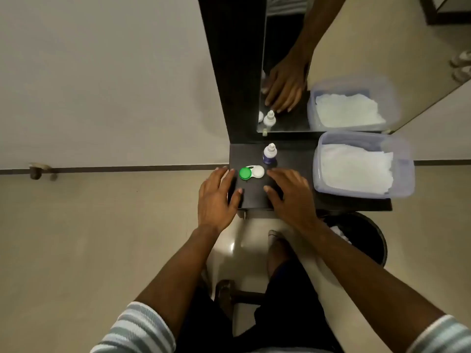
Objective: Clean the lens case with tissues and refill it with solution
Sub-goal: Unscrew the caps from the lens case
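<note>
Striped sleeves frame both arms. The left hand (pixel 216 197) and right hand (pixel 290 194) are laid flat, fingers released, flanking the capped lens case (pixel 251 172) on the desk (pixel 252 197). Solution bottle (pixel 270 154) and tissue tub (pixel 405 161) are kept within reach, seemingly for starting.

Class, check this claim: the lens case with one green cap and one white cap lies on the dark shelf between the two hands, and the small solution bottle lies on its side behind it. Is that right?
One detail is wrong. The head view shows the small white solution bottle with the blue label standing upright, not on its side. The rest holds: the lens case with one green and one white cap lies on the dark shelf between the left hand and right hand.
</note>
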